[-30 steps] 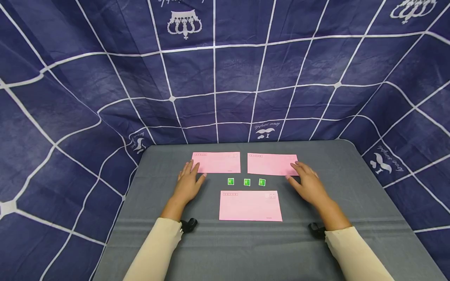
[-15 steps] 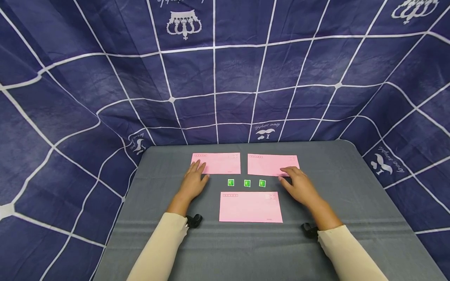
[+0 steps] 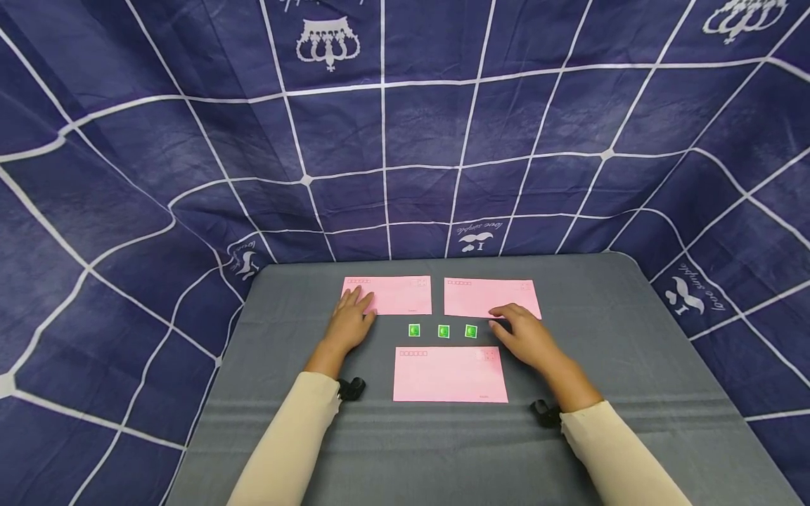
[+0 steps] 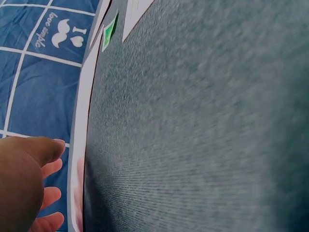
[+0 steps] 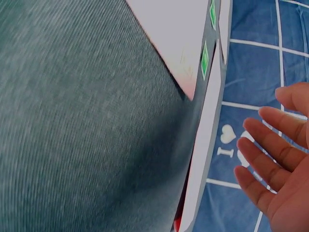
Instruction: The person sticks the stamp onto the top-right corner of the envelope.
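Note:
In the head view three pink envelopes lie flat: one at the back left [image 3: 411, 299], one at the back right [image 3: 481, 295], and the front envelope [image 3: 449, 379]. Between the rows sit three small green stamps, the left stamp [image 3: 414, 330], middle stamp [image 3: 444, 331] and right stamp [image 3: 471, 331]. My left hand [image 3: 346, 327] is over the left end of the back left envelope, fingers spread and holding nothing. Near the right stamp, my right hand [image 3: 528, 341] hovers at the lower edge of the back right envelope. Its fingers look relaxed in the right wrist view, with nothing in them.
Grey cloth covers the table [image 3: 443, 457]. A navy curtain [image 3: 418, 126] with white grid lines hangs behind the table and along both sides. Each wrist carries a black camera strap, such as the left strap [image 3: 351, 388].
My right hand has moved left along the back right envelope, towards the right stamp. The left hand has shifted slightly to the right. Envelopes and stamps keep their arrangement.

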Tool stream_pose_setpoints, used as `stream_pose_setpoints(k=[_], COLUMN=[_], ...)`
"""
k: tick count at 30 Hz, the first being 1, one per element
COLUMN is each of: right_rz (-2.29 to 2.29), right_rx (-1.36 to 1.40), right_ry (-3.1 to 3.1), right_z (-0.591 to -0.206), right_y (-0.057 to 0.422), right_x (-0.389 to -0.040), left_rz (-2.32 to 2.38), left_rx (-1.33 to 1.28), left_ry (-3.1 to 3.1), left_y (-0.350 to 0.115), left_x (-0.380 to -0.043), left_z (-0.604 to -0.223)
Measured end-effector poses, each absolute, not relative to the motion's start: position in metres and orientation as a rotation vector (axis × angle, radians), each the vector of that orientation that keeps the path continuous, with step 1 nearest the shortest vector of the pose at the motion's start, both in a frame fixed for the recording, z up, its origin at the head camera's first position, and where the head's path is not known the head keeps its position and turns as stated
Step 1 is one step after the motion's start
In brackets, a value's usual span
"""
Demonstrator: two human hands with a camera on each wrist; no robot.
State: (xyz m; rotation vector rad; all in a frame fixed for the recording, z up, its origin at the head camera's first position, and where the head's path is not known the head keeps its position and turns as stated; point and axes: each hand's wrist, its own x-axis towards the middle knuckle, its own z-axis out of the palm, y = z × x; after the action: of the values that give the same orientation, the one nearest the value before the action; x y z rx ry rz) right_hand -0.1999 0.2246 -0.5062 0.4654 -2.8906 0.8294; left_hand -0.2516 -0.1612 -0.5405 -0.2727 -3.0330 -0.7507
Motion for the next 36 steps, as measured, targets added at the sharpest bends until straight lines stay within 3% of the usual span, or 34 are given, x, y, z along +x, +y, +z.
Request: stream_pose_setpoints(k=[16,36], right_rz=[0.847,0.884], right_rx=[0.569,0.602], right_ry=[-2.899,-3.006], right_z=[-0.507,-0.512], right_y=[0.201,0.159], right_x=[-0.206,-0.220], left_rz=[-0.620,-0.628], left_rx=[-0.264,-0.243], left_ry=[-3.137,-3.155], left_y=[-0.159,-0.159], left_x=[-0.269,-0.266], left_z=[-0.545,-0.552])
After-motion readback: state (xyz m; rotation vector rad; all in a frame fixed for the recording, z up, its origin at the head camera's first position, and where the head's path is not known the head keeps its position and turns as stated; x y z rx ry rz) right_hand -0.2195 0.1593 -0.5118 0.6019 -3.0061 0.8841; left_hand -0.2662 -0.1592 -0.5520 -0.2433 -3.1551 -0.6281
